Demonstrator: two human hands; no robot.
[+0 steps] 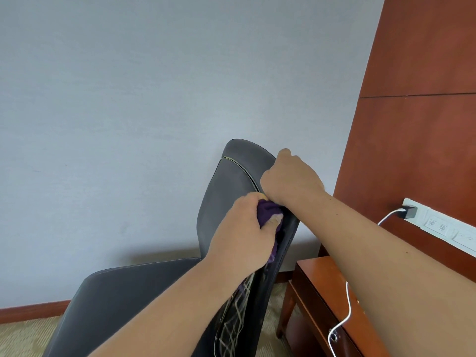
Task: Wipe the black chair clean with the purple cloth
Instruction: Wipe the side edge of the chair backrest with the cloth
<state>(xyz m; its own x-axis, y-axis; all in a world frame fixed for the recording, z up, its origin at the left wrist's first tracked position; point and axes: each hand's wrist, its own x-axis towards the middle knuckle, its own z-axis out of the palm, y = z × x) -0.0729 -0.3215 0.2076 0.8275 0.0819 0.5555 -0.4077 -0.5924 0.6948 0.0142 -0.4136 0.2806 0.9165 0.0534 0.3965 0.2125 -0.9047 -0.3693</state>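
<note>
One black chair (226, 181) stands centre frame, close to a grey wall (128, 99), seat (123, 287) to the lower left and backrest rising tilted to the upper right. Backrest front has a pale piping line near its top; rear face lower down carries pale netting (237, 325). Purple cloth (268, 211) is bunched vs. the right edge of the backrest, approx. mid-height, w/ a strand trailing down along that edge. Left hand (242, 233) grasps the cloth: fingers wrapped over the bundle, thumb (274, 219) pressed on its lower side. Right hand (291, 179) sits just above, touching the cloth, fingers clenched round the backrest's upper right edge; fingertips hidden behind it. Both forearms are bare.

Surroundings: red-brown wood panel (417, 124) at right, w/ a white socket strip (443, 225); a dark charger (408, 212) is plugged into its left end. White cable (347, 305) runs from the charger, passes behind the right forearm and reappears hanging down the front of a wooden surface (322, 284) beside the chair. Patterned beige carpet (25, 336) and wood skirting (33, 309) at lower left.
</note>
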